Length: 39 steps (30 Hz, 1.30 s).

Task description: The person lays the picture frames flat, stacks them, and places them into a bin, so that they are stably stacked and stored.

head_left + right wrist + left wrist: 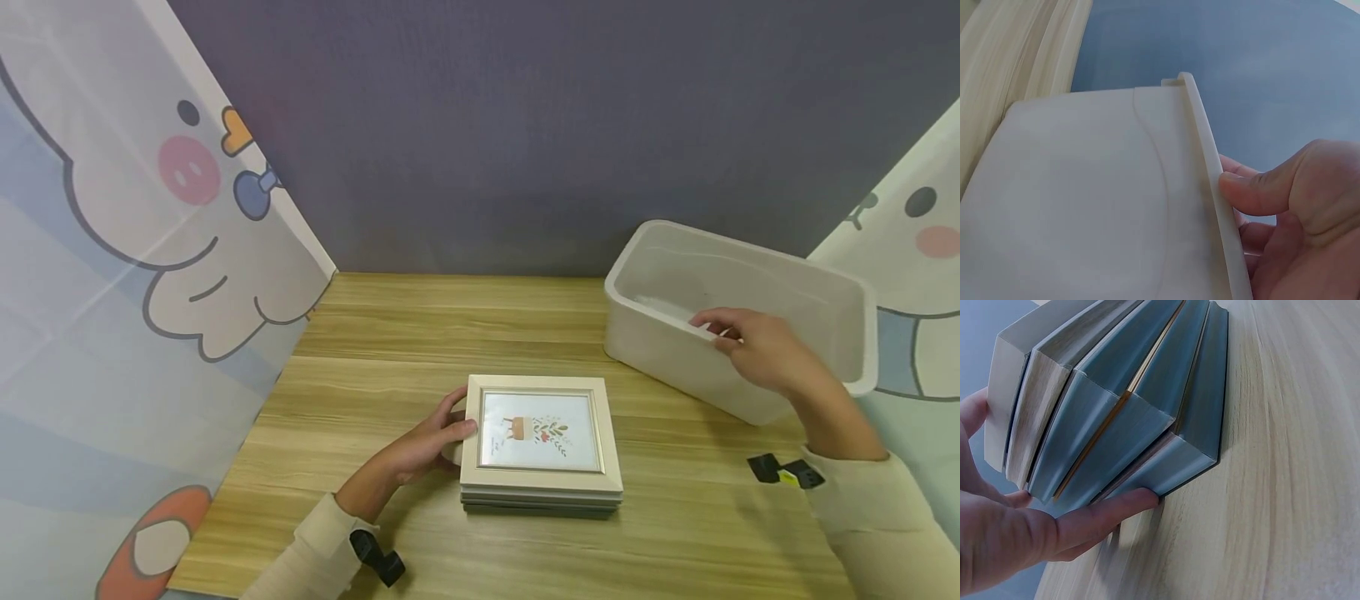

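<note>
A stack of several picture frames lies on the wooden table, the top one cream with a potted-plant print. My left hand is at the stack's left side, thumb by the top frame's edge. In the left wrist view, fairly straight fingers lie along the sides of the cream, grey-brown and blue-green frames. At the right, my right hand holds the near rim of a white plastic bin, fingers partly hidden inside. The right wrist view shows the thumb against the bin's rim.
A dark grey panel stands behind the wooden tabletop. Cartoon-printed sheets hang at the left and right. The bin stands at the table's back right, turned at an angle.
</note>
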Tool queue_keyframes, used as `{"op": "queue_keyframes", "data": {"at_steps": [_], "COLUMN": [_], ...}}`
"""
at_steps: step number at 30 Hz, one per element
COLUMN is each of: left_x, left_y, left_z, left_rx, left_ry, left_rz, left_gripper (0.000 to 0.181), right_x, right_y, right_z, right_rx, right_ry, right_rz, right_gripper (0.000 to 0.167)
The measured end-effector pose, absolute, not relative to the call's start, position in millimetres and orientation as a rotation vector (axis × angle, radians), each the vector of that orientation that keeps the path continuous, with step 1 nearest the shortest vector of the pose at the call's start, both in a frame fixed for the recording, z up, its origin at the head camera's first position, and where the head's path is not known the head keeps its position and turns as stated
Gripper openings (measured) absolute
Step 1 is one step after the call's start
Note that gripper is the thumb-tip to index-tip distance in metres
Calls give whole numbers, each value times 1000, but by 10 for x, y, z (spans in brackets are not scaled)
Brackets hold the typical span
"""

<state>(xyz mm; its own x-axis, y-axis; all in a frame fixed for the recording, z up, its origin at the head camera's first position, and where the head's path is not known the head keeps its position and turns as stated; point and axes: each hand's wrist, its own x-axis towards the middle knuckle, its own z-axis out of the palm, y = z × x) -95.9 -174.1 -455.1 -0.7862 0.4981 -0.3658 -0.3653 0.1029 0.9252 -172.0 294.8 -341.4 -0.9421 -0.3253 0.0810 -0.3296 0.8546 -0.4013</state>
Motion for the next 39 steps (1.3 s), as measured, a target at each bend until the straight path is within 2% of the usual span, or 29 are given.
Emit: {"op": "queue_keyframes", "data": {"at_steps": [16, 25, 33, 39], "left_x": [-951, -950, -954, -950], "left_y": [-1759, -1767, -1755, -1750], "left_z": [-4560, -4559, -4559, -4559], "left_rx": [140, 143, 129, 110], "left_ry": [1751, 1754, 1754, 1754], "left_rz": [1756, 1754, 1756, 1763], "left_gripper": [77, 77, 77, 78], "right_x": [-1793, -1730, -1569, -1424], "right_y": [2639, 2605, 2631, 2542], "right_z": [-3391, -3411, -3444, -3483], "right_rx": [654, 546, 307, 527], "right_ry": [-2985, -2952, -2681, -2557], "right_rz": [686, 742, 994, 1138], "right_gripper": [29, 27, 22, 17]}}
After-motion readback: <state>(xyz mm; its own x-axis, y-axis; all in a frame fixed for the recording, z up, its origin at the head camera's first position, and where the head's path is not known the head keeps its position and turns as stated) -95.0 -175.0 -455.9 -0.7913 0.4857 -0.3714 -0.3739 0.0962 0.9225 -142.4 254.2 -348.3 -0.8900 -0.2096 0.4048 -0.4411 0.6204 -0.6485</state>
